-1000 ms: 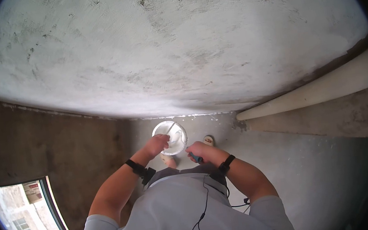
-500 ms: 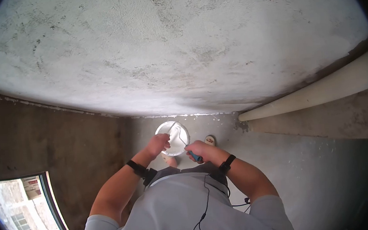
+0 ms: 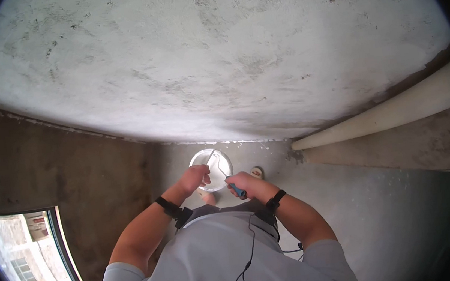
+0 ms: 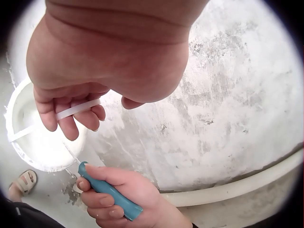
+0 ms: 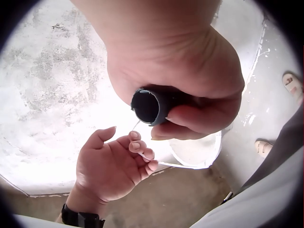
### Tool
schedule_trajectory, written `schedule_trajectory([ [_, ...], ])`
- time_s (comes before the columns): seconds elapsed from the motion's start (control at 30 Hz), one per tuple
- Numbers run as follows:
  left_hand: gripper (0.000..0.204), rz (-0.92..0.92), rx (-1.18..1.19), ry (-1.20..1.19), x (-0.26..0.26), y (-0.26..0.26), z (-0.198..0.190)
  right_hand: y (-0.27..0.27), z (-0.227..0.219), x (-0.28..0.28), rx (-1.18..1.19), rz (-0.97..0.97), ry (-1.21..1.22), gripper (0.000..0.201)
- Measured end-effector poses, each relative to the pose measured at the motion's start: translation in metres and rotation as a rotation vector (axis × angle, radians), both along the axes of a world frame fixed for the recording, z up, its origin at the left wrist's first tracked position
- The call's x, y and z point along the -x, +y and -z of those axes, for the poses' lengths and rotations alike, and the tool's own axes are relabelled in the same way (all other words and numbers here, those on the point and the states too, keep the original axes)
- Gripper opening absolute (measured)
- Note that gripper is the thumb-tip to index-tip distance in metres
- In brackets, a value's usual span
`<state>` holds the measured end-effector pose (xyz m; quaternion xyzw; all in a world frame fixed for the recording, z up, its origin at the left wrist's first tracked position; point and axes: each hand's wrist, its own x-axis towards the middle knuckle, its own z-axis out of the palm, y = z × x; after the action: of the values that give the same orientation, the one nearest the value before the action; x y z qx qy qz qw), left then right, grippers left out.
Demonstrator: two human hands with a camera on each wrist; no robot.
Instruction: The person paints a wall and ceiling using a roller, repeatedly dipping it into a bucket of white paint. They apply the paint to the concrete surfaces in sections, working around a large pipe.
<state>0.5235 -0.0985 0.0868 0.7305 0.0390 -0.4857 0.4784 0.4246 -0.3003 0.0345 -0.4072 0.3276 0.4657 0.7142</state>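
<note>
A white bucket (image 3: 230, 164) with white, paint-like liquid inside is in front of my legs, low by the wall. My left hand (image 3: 193, 179) is over its left side, fingers curled round a thin white strip (image 4: 78, 109) that looks like the bucket's handle. On the right, my right hand (image 3: 249, 183) grips the teal handle (image 4: 110, 192) of a paint roller. Its thin metal rod (image 3: 221, 169) slants down into the bucket, where the roller end is hard to make out in the white. In the right wrist view the hollow dark end of the roller handle (image 5: 146, 107) faces the camera.
A wall (image 3: 216, 59) with patchy white coating rises ahead. Along the right runs a thick pale pipe (image 3: 386, 110). A window (image 3: 29, 260) is at lower left, beside a brown wall (image 3: 74, 167). Sandalled feet (image 3: 257, 172) stand on the grey floor (image 3: 353, 215), near hanging cables (image 3: 246, 264).
The roller's metal rod, not distinct a second ago, now shows between bucket and right hand. The bucket sits slightly farther right in the head view. Both hands keep their grips.
</note>
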Motion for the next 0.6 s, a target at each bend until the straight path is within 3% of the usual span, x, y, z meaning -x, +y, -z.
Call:
schedule_trajectory([
  [0.23,0.037,-0.05,-0.05,-0.01,-0.002,0.006,0.001,-0.003,-0.016,0.007,0.124,-0.141,-0.046,0.023],
  [0.43,0.036,0.033,0.019,-0.047,0.008,0.0,-0.017,0.001,-0.013,0.006,0.101,-0.102,-0.023,0.023],
  [0.6,0.036,-0.059,-0.007,-0.031,0.008,0.01,-0.007,0.009,-0.006,0.001,0.033,-0.092,-0.092,0.025],
])
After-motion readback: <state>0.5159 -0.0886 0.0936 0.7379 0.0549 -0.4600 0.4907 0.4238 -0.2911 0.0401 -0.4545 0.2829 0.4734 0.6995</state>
